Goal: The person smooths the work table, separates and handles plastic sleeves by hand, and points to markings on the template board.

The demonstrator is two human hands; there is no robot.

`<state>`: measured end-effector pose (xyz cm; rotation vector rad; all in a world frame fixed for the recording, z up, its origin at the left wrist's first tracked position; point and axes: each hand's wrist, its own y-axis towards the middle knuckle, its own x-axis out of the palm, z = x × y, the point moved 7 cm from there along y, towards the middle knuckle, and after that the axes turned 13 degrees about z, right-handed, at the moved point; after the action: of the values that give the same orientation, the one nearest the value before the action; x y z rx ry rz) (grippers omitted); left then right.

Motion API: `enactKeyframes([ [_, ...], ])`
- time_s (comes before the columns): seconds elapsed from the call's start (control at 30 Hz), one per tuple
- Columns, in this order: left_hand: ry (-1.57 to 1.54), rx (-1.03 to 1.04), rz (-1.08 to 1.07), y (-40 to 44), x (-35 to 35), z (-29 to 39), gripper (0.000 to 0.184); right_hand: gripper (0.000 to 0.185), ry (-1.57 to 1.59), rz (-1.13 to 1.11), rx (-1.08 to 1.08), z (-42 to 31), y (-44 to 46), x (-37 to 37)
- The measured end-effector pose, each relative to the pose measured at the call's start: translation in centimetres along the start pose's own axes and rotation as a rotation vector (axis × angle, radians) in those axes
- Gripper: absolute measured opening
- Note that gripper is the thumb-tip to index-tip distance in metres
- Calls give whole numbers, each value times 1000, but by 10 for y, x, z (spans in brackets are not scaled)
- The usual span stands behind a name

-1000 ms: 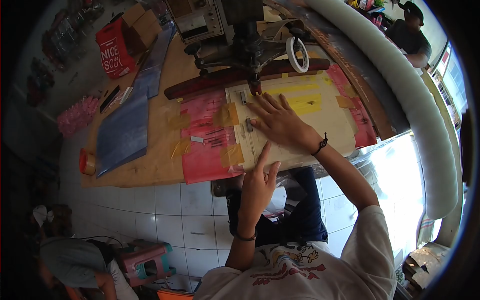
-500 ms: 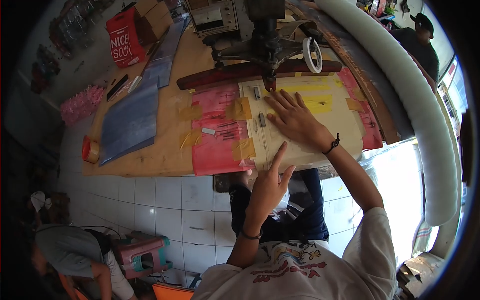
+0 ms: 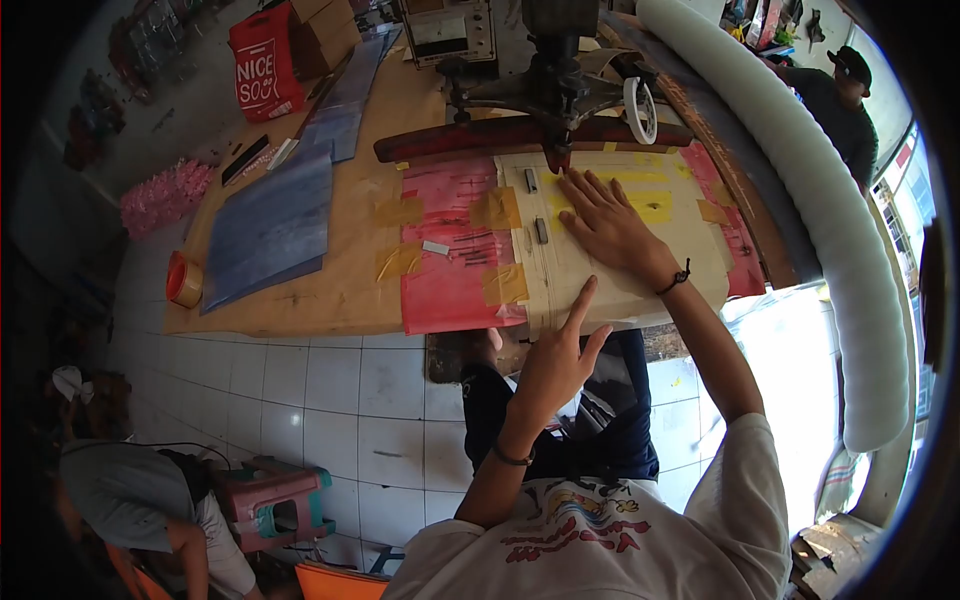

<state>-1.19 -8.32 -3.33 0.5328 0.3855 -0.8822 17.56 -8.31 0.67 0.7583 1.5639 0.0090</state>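
My right hand (image 3: 622, 232) lies flat with fingers spread on a cream sheet (image 3: 660, 285) with yellow tape patches. Its fingertips are close under the red-tipped front of a dark metal press head (image 3: 560, 100), which carries a long curved bar (image 3: 460, 142). At the sheet's near edge is my left hand (image 3: 560, 365), index finger stretched forward and thumb apart; the other fingers are partly hidden. I cannot tell whether that fingertip touches the sheet. Two small metal blocks (image 3: 541, 231) sit left of my right hand. A pink-red sheet (image 3: 430, 300) is held with brown tape.
A blue sheet (image 3: 270, 235) and a tape roll (image 3: 184, 280) lie on the table's left side. A long white padded roll (image 3: 850, 240) runs along the right. One person (image 3: 845, 110) stands back right; another (image 3: 150, 500) bends near a stool (image 3: 275, 505) at lower left.
The view has shifted slightly, moving the table's contents right and a little up in the picture. Both hands keep nearly the same pose over the cream sheet.
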Motion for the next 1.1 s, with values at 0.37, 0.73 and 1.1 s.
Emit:
enactKeyframes([
  [0.37, 11, -50, 4, 2, -6, -6, 66, 61, 31, -31, -105, 0, 37, 22],
  [0.73, -36, -111, -56, 15, -11, -2, 70, 57, 38, -9, -97, 3, 50, 31],
  [1.1, -100, -69, -32, 18, -9, -5, 68, 54, 71, -18, -130, 6, 57, 34],
])
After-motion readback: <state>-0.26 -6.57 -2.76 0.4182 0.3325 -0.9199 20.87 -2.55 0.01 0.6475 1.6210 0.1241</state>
